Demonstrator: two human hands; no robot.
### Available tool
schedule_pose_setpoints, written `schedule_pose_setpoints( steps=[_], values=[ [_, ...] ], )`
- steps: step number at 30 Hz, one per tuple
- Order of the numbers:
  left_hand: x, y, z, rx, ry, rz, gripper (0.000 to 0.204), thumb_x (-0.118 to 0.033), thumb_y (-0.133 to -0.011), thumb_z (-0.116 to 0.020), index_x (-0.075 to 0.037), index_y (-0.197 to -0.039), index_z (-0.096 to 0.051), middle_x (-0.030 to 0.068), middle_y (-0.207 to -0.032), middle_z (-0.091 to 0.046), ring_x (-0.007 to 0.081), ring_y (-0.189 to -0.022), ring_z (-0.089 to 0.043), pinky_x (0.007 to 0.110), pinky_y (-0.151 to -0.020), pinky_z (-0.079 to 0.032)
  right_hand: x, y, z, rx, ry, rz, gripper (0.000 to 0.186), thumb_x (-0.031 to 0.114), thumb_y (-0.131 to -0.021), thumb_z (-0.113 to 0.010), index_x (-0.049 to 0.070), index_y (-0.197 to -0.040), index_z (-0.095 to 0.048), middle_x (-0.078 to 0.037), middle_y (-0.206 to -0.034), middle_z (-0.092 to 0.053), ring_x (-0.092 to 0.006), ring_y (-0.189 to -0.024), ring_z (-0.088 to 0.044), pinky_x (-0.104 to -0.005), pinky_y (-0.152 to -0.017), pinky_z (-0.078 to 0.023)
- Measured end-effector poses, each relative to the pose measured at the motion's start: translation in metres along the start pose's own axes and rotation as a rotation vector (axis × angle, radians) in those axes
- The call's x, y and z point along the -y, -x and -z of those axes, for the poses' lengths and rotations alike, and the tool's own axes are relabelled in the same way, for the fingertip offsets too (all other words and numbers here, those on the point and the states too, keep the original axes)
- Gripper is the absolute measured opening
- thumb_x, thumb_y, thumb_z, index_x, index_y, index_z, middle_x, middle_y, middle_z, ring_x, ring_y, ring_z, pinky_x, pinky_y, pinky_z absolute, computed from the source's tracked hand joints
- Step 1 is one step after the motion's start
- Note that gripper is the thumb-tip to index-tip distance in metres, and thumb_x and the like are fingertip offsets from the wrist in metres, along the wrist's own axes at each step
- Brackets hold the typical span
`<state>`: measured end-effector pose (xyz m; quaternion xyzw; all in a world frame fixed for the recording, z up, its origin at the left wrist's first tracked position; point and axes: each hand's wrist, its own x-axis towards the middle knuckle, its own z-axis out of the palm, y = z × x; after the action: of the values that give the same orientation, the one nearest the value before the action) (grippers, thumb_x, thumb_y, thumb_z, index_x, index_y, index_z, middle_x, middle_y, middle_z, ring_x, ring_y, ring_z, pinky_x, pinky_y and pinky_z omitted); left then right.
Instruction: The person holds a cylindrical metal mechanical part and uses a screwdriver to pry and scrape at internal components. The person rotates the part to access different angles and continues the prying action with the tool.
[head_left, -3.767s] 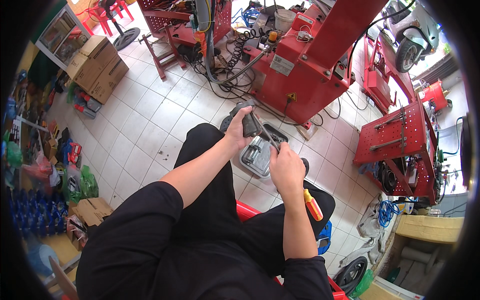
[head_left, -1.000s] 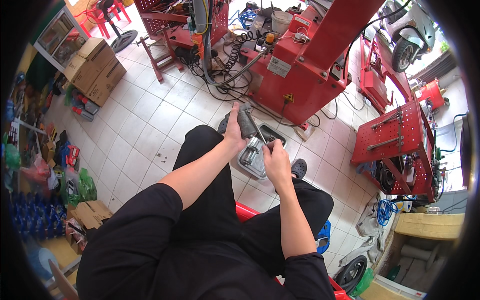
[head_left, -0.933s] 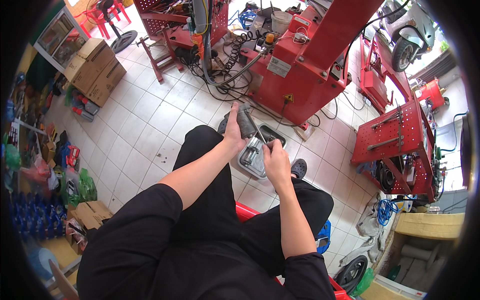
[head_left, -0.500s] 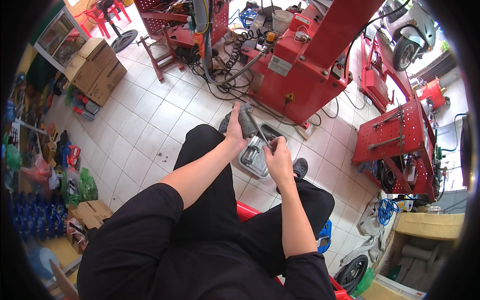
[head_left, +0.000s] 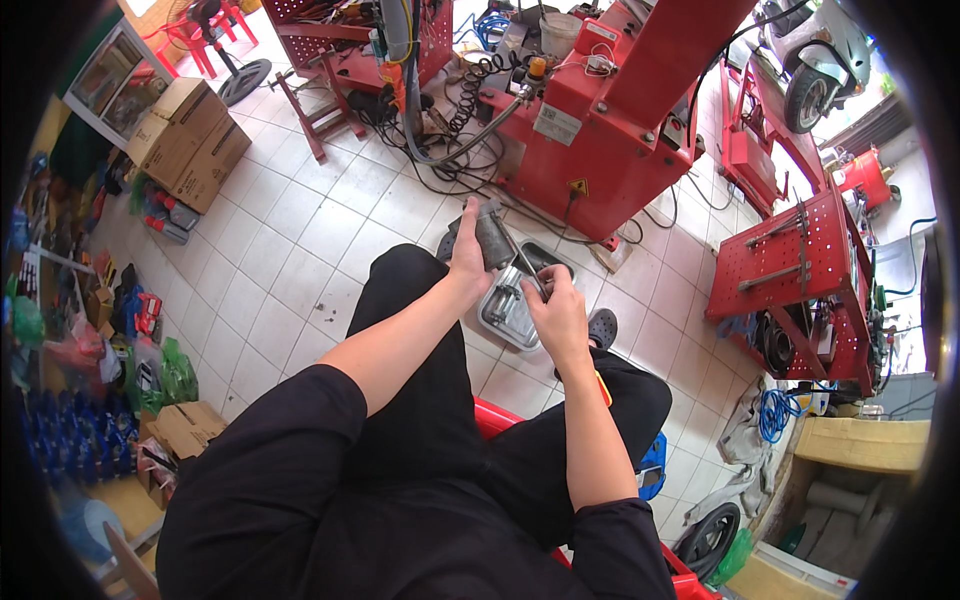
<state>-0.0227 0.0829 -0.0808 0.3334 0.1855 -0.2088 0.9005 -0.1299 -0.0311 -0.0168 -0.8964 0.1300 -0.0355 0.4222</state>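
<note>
My left hand (head_left: 470, 257) is wrapped round a grey metal cylinder (head_left: 494, 241), held tilted above the floor between my knees. A slim metal rod (head_left: 525, 261) runs slantwise from beside the cylinder to my right hand (head_left: 556, 304), whose fingers pinch its near end. The rod's far tip lies close against the cylinder, and I cannot tell whether it touches. Below both hands a silver metal tray (head_left: 517, 334) rests on the tiles with metal parts (head_left: 503, 297) in it. By my right forearm shows a small red and yellow strip (head_left: 603, 388), its kind unclear.
Ahead stands a large red machine (head_left: 590, 150) with hoses and cables (head_left: 470, 175) trailing over the floor. A red perforated cart (head_left: 785, 275) is at the right. Cardboard boxes (head_left: 190, 145) and shelved goods line the left. My shoe (head_left: 603, 328) is beside the tray.
My right hand has shifted slightly, still on the rod. The red and yellow strip beside my right forearm has come into sight. The left hand holds the cylinder nearly as before.
</note>
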Motion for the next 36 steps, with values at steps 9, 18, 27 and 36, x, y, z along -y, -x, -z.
schedule_pose_setpoints(
  steps=[9, 18, 27, 36],
  values=[
    [-0.003, 0.002, -0.006, -0.06, -0.004, -0.025, 0.044, -0.062, -0.078, -0.056, -0.019, -0.086, -0.056, -0.0022, -0.073, -0.057, 0.0114, -0.067, -0.055, 0.028, -0.061, -0.043, -0.016, -0.002, -0.013, -0.113, 0.145, 0.124, 0.019, 0.015, -0.087, -0.056, -0.002, -0.091, -0.048, -0.021, -0.08, -0.062, -0.0393, -0.076, -0.06, -0.0462, -0.066, -0.046],
    [-0.009, -0.002, -0.001, -0.001, -0.063, -0.055, 0.043, -0.06, -0.079, -0.057, -0.018, -0.088, -0.057, -0.0023, -0.074, -0.057, 0.0102, -0.066, -0.054, 0.026, -0.057, -0.044, 0.014, -0.001, -0.008, 0.081, -0.169, -0.118, 0.022, 0.015, -0.086, -0.057, -0.004, -0.091, -0.048, -0.023, -0.077, -0.061, -0.0401, -0.077, -0.06, -0.0438, -0.067, -0.045],
    [-0.005, 0.003, -0.005, -0.014, -0.108, -0.032, 0.044, -0.061, -0.077, -0.059, -0.018, -0.089, -0.057, -0.0039, -0.075, -0.055, 0.0085, -0.068, -0.052, 0.025, -0.063, -0.041, -0.023, -0.004, -0.015, 0.012, -0.04, 0.012, 0.025, 0.018, -0.082, -0.061, -0.003, -0.091, -0.05, -0.021, -0.077, -0.061, -0.0377, -0.075, -0.06, -0.0422, -0.067, -0.045],
    [-0.003, 0.0, -0.004, -0.026, -0.079, -0.037, 0.042, -0.06, -0.078, -0.059, -0.018, -0.087, -0.056, -0.004, -0.073, -0.055, 0.009, -0.067, -0.053, 0.026, -0.061, -0.042, -0.024, -0.005, 0.011, 0.265, 0.036, -0.044, 0.027, 0.02, -0.079, -0.064, -0.001, -0.09, -0.052, -0.019, -0.078, -0.063, -0.0368, -0.077, -0.061, -0.0416, -0.068, -0.046]
  ],
)
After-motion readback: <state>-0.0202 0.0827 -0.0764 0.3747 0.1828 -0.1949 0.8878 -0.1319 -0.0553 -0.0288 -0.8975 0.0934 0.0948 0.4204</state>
